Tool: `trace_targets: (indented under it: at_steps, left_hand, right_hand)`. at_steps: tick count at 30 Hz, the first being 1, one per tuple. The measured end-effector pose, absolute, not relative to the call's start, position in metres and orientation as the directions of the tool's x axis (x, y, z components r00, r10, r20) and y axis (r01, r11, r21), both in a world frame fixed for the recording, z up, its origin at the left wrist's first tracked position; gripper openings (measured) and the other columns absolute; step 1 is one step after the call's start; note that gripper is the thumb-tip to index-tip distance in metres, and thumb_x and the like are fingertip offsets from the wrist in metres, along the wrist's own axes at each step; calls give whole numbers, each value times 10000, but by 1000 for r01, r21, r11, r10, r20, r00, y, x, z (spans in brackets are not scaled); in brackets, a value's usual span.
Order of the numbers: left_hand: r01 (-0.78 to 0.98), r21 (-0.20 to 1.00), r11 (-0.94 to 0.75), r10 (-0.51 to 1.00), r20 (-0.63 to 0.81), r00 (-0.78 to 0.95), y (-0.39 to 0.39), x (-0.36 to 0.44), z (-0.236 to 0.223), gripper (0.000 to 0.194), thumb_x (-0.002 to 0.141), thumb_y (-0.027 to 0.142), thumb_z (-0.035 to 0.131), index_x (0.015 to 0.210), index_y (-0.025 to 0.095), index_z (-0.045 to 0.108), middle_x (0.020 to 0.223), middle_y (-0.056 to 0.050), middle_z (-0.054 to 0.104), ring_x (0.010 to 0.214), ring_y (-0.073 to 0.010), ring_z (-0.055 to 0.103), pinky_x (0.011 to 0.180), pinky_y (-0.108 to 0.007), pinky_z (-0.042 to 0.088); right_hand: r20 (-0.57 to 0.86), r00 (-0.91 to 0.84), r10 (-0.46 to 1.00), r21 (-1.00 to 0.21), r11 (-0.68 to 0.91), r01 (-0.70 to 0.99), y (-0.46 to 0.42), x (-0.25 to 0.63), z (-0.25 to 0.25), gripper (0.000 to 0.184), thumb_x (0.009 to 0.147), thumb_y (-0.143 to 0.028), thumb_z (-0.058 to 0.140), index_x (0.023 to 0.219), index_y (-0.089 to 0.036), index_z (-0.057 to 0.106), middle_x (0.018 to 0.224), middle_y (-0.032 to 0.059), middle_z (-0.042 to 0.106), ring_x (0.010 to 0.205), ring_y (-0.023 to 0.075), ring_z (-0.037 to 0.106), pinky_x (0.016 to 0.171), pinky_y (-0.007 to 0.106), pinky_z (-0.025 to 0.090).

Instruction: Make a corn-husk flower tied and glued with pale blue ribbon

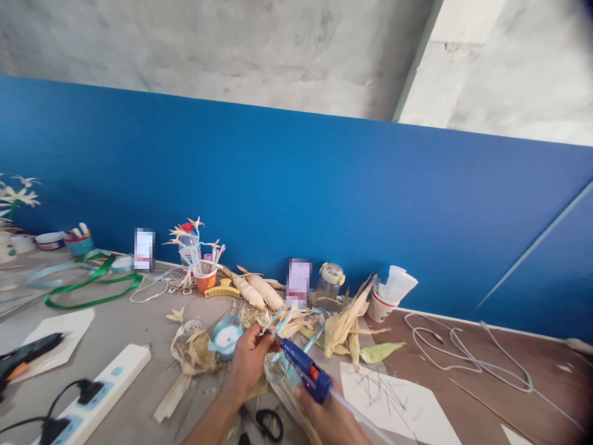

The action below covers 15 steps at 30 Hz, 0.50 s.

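In the lower middle of the view, my right hand [319,405] grips a blue hot glue gun [303,368] with a clear glue stick [352,409] coming out of its back. Its nozzle points up and left, close to the fingertips of my left hand [252,355]. Those left fingers are pinched together. What they hold is largely hidden; pale pointed corn husk [265,318] shows just behind them. A roll of light blue ribbon [226,337] lies left of my left hand. Dried corn husks [345,327] lie beyond the glue gun.
Black scissors [269,425] lie between my forearms. A white power strip [115,374] and another black glue gun [34,352] are at left. Thin wires lie on white paper [417,408]. Behind stand a cup of husk flowers [206,281], a jar [330,284], a paper cup [382,307] and a blue partition [296,185].
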<state>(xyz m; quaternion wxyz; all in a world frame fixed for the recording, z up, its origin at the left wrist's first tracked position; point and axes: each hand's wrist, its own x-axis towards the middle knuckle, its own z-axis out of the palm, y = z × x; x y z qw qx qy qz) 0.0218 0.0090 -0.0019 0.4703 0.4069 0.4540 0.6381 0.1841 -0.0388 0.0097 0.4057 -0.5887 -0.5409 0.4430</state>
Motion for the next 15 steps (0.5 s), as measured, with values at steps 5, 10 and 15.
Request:
trace_targets:
  at_steps: [5, 10, 15]
  left_hand:
    - [-238, 960, -145, 975, 97, -202, 8, 22, -1, 155, 654, 304, 662, 706, 168, 608, 600, 1, 637, 591, -174, 610, 628, -332, 533]
    - [-250, 958, -140, 976, 91, -196, 8, 23, -1, 171, 654, 318, 665, 711, 169, 603, 591, 1, 643, 590, -173, 615, 632, -325, 532]
    - [-238, 960, -149, 974, 101, -201, 9, 22, -2, 178, 654, 326, 664, 700, 168, 596, 584, 2, 636, 574, -167, 603, 617, -319, 529]
  right_hand:
    - [-119, -18, 993, -956, -109, 272, -38, 185, 13, 323, 614, -398, 656, 815, -146, 666, 707, 54, 652, 791, 247, 601, 702, 302, 484]
    - [-98, -31, 995, -957, -85, 279, -39, 188, 16, 330, 621, -410, 625, 810, -140, 657, 783, 69, 665, 811, 250, 607, 739, 311, 487]
    - [-99, 9, 995, -956, -97, 278, -40, 183, 16, 365, 627, -385, 590, 861, -110, 645, 794, 90, 676, 797, 256, 608, 738, 315, 488]
